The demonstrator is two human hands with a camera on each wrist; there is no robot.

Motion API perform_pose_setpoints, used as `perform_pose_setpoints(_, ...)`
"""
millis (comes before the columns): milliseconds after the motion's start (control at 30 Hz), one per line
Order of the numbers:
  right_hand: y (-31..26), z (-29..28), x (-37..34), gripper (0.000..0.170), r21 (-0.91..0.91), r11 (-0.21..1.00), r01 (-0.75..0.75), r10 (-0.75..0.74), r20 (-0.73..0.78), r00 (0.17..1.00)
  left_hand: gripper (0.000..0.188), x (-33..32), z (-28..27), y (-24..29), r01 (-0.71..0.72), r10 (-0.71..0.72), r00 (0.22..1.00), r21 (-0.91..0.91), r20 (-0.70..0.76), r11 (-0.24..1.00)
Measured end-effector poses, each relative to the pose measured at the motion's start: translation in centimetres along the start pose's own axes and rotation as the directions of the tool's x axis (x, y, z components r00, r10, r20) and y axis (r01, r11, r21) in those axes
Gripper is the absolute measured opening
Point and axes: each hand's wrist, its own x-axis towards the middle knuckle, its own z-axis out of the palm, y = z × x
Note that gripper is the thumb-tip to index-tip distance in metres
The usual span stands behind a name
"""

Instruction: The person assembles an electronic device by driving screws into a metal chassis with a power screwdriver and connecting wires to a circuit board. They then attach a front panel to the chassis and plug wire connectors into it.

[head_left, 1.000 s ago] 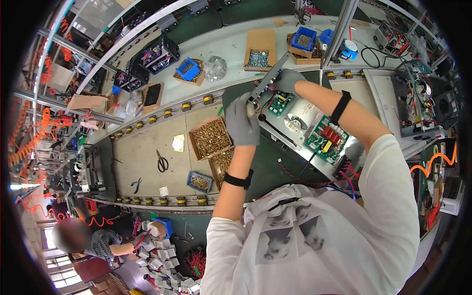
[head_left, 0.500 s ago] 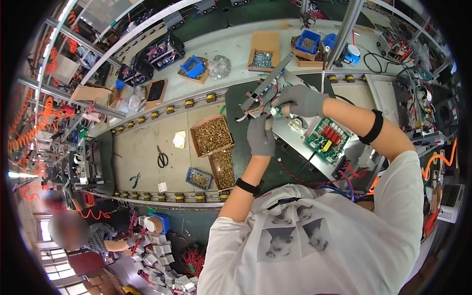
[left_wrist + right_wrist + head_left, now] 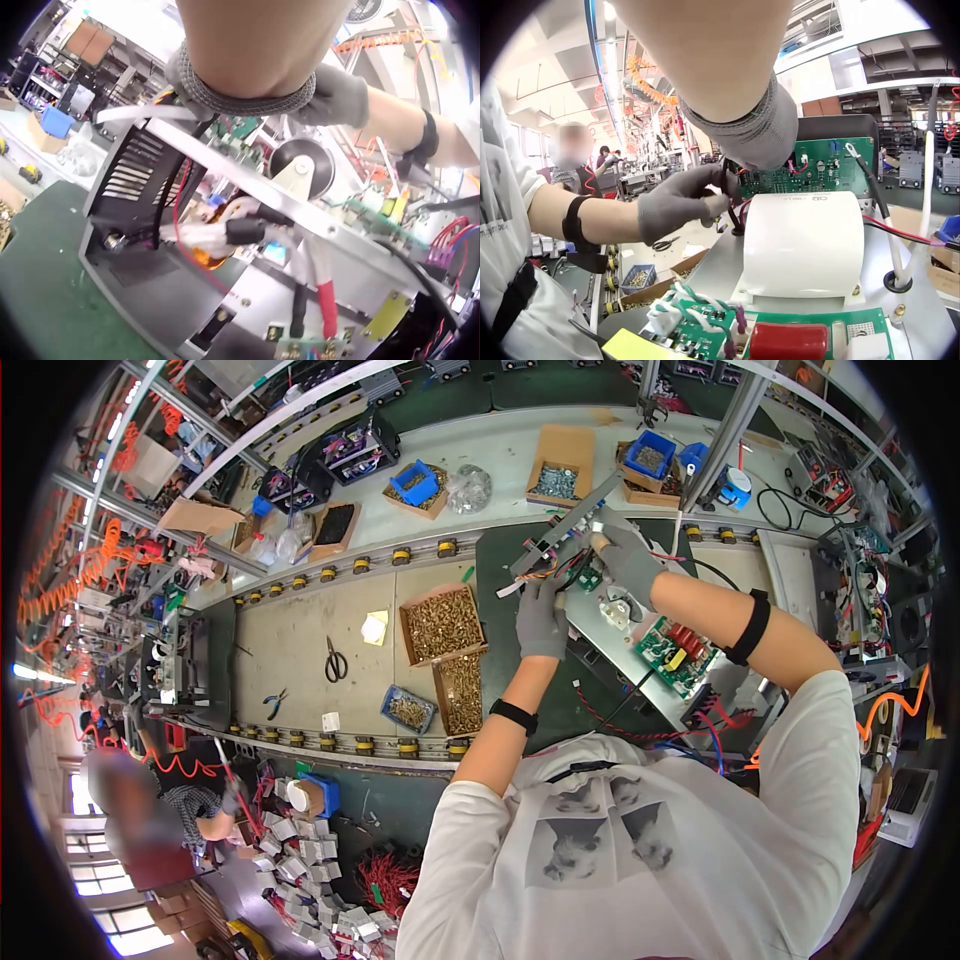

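A welding-machine-like chassis (image 3: 225, 169) lies before me, with a large white cylinder (image 3: 802, 247) and a green circuit board (image 3: 672, 650) on its metal plate. My left hand (image 3: 541, 622), gloved in grey, is at the near end of the tilted front panel (image 3: 578, 518); its fingers pinch a black cable (image 3: 736, 219) that rises through the plate beside the cylinder. My right hand (image 3: 630, 565), also gloved, is bent at the panel's inner side, by the panel's green board (image 3: 825, 169). Its fingertips are hidden in the right wrist view, and I cannot tell what they hold.
Open boxes of brass-coloured fasteners (image 3: 440, 625) stand left of the chassis, with a small blue bin (image 3: 409, 708), scissors (image 3: 335, 660) and pliers (image 3: 276, 703) beyond. A white cable (image 3: 925, 187) stands up on the plate's far side. Another person works at the lower left.
My left hand has let go of the panel's end and moved in to the cable. The right hand came back over the chassis, then moved out again to the panel. The panel stays tilted.
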Motion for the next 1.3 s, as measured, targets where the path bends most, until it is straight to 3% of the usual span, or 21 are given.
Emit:
perform_pose_setpoints(33, 0.6, 0.0, 0.7, 0.025, 0.123, 0.99, -0.069, 0.079, -0.076, 0.994, 0.023, 0.0, 0.5, -0.7, 0.002, -0.002, 1.0, -0.002, -0.004, 1.0)
perform_pose_setpoints(100, 1.3, -0.2, 1.8, 0.024, 0.117, 0.983, -0.142, 0.153, -0.091, 0.984, 0.022, 0.1, 1.4, -2.0, -0.166, 0.172, 0.983, 0.09, -0.066, 0.982)
perform_pose_setpoints(133, 1.6, -0.4, 2.2, 0.024, 0.018, 0.991, -0.131, 0.132, -0.11, 0.985, 0.022, 0.0, 1.8, -2.3, -0.162, 0.168, 0.983, 0.088, -0.071, 0.983)
perform_pose_setpoints(200, 1.7, -0.5, 3.0, 0.025, -0.083, 0.989, -0.119, 0.108, -0.128, 0.986, 0.021, 0.0, 2.3, -2.6, 0.001, 0.01, 0.999, 0.218, -0.046, 0.976)
perform_pose_setpoints(233, 1.6, -0.5, 3.3, 0.028, -0.345, 0.937, -0.051, -0.03, -0.225, 0.974, 0.021, 0.3, 2.4, -2.5, 0.001, 0.009, 0.999, 0.216, -0.046, 0.976)
perform_pose_setpoints(267, 1.6, -0.5, 3.6, 0.032, -0.586, 0.81, -0.014, -0.186, -0.28, 0.942, 0.023, 0.6, 2.6, -2.5, 0.052, -0.04, 0.998, 0.242, -0.055, 0.969)
perform_pose_setpoints(300, 0.9, -0.5, 3.6, 0.032, -0.587, 0.809, -0.018, -0.184, -0.283, 0.941, 0.025, 0.8, 2.8, -2.4, 0.104, -0.09, 0.994, 0.268, -0.063, 0.958)
perform_pose_setpoints(333, -0.2, -0.5, 3.3, 0.035, -0.718, 0.691, -0.077, -0.166, -0.262, 0.951, 0.025, 0.9, 2.8, -2.4, 0.104, -0.092, 0.994, 0.265, -0.06, 0.959)
perform_pose_setpoints(367, -0.7, -0.5, 3.2, 0.039, -0.826, 0.549, -0.128, -0.145, -0.244, 0.959, 0.029, 0.9, 2.6, -2.6, 0.041, -0.028, 0.998, 0.292, -0.047, 0.956)
perform_pose_setpoints(400, -0.6, -0.7, 3.4, 0.039, -0.827, 0.547, -0.13, -0.143, -0.245, 0.959, 0.032, 1.1, 2.4, -2.6, -0.023, 0.036, 0.999, 0.318, -0.033, 0.948)
perform_pose_setpoints(467, -0.2, -1.1, 3.6, 0.041, -0.919, 0.387, -0.075, -0.264, -0.188, 0.946, 0.035, 1.4, 2.2, -2.4, -0.062, 0.094, 0.992, 0.335, -0.08, 0.94)
perform_pose_setpoints(533, 0.9, -0.9, 4.3, 0.041, -0.919, 0.389, -0.059, -0.285, -0.181, 0.941, 0.038, 1.6, 2.3, -2.1, -0.103, 0.156, 0.98, 0.353, -0.125, 0.93)
perform_pose_setpoints(633, 1.0, -1.0, 4.5, 0.041, -0.9, 0.433, -0.05, -0.261, -0.178, 0.949, 0.035, 1.7, 2.6, -1.1, -0.03, 0.071, 0.993, 0.387, -0.092, 0.922)
perform_pose_setpoints(700, 0.7, -1.1, 4.4, 0.042, -0.877, 0.476, -0.065, -0.213, -0.187, 0.959, 0.035, 2.3, 2.9, -0.5, 0.048, -0.058, 0.998, 0.526, 0.004, 0.849)
perform_pose_setpoints(733, 0.7, -1.3, 4.5, 0.042, -0.856, 0.513, -0.067, -0.184, -0.186, 0.965, 0.035, 2.9, 3.3, -0.4, 0.046, -0.058, 0.998, 0.524, 0.007, 0.85)
perform_pose_setpoints(800, 1.0, -1.4, 4.7, 0.042, -0.835, 0.546, -0.07, -0.153, -0.181, 0.972, 0.033, 3.9, 3.8, 0.0, 0.095, -0.274, 0.943, 0.64, 0.186, 0.762)
perform_pose_setpoints(933, 1.5, -1.5, 5.3, 0.041, -0.81, 0.584, -0.046, -0.177, -0.182, 0.967, 0.032, 3.7, 3.1, -0.2, 0.057, -0.213, 0.961, 0.629, 0.176, 0.775)
perform_pose_setpoints(1033, 2.1, -1.8, 5.7, 0.039, -0.797, 0.604, 0.001, -0.186, -0.14, 0.972, 0.03, 3.5, 1.9, -1.2, -0.047, -0.1, 0.968, 0.56, 0.229, 0.827)
perform_pose_setpoints(1100, 2.3, -1.8, 6.1, 0.039, -0.801, 0.597, 0.056, -0.212, -0.089, 0.973, 0.029, 4.0, 1.2, -0.9, 0.014, -0.276, 0.889, 0.579, 0.366, 0.815)
perform_pose_setpoints(1167, 2.1, -1.7, 6.4, 0.042, -0.753, 0.657, 0.022, -0.135, -0.089, 0.987, 0.029, 4.3, 0.8, -0.4, 0.053, -0.305, 0.884, 0.572, 0.354, 0.819)
perform_pose_setpoints(1300, 1.8, -2.6, 7.3, 0.049, -0.769, 0.635, 0.073, -0.136, -0.018, 0.991, 0.034, 3.9, 0.6, 0.8, 0.095, -0.297, 0.902, 0.529, 0.312, 0.844)
